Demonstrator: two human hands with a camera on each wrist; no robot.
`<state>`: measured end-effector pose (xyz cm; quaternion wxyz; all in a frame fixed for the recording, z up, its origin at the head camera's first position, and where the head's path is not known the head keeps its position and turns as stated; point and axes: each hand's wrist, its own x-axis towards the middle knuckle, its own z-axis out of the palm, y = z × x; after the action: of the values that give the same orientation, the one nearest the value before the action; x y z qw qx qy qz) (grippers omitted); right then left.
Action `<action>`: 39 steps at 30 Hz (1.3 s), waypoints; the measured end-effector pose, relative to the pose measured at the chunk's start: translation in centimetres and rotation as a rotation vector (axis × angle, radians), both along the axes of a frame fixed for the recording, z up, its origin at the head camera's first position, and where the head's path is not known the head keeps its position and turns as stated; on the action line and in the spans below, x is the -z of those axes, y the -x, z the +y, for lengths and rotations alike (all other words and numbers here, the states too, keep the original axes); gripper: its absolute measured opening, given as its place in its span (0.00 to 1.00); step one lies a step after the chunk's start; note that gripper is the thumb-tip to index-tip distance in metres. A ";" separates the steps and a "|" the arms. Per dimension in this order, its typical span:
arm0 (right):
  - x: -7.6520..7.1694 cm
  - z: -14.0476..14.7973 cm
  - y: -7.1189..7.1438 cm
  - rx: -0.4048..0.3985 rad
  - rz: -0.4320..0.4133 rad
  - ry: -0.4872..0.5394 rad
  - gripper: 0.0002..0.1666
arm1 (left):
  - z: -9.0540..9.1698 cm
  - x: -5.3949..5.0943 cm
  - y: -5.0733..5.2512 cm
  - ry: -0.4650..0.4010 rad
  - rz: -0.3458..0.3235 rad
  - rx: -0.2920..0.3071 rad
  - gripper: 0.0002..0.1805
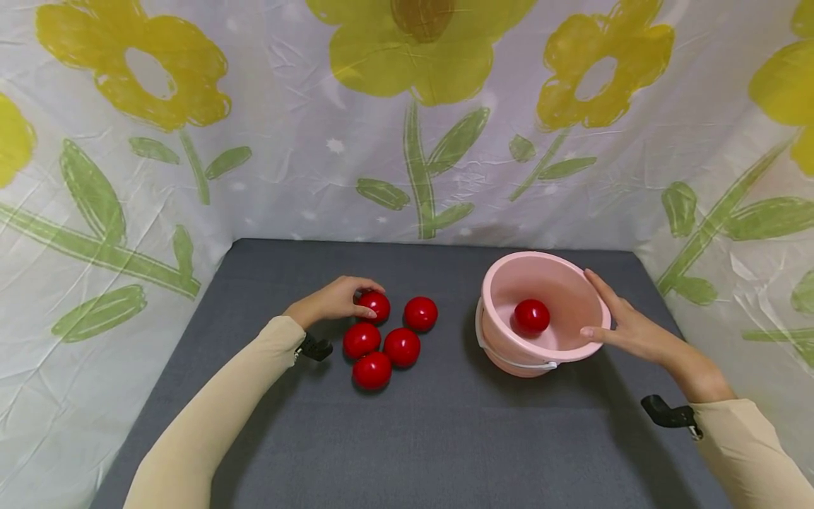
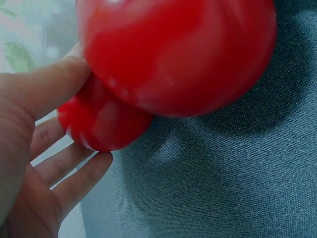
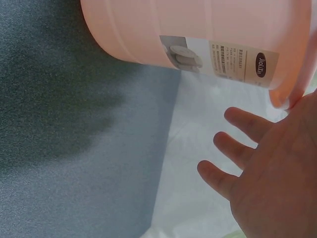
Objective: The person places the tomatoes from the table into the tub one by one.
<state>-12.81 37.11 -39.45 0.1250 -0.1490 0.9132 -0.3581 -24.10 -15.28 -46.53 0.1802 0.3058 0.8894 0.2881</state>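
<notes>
My left hand (image 1: 333,300) has its thumb and fingers round a red ball (image 1: 375,305), the farthest back on the left side of a group. In the left wrist view the thumb and fingertips of the hand (image 2: 34,173) touch this ball (image 2: 106,119), partly hidden behind a nearer red ball (image 2: 178,49). On the right, my right hand (image 1: 636,336) holds the rim of a pink bucket (image 1: 502,348), thumb over the edge. One red ball (image 1: 531,317) lies inside. The right wrist view shows three spread fingers of the hand (image 3: 277,173) off the bucket's labelled wall (image 3: 133,29).
Several other red balls (image 1: 402,347) sit close together on the dark grey table (image 1: 407,445), left of the bucket. The bucket's white handle (image 1: 509,360) hangs down its near side. A white cloth with yellow flowers (image 1: 286,177) stands behind the table and along both sides.
</notes>
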 end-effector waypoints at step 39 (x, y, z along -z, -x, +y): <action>-0.2 -0.2 -0.2 0.027 -0.023 -0.046 0.63 | 3.5 -7.3 2.7 0.004 0.096 0.021 0.27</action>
<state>-12.57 36.95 -39.28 0.1342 -0.1294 0.9216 -0.3405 -26.79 -11.81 -39.26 0.1411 0.3281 0.8943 0.2694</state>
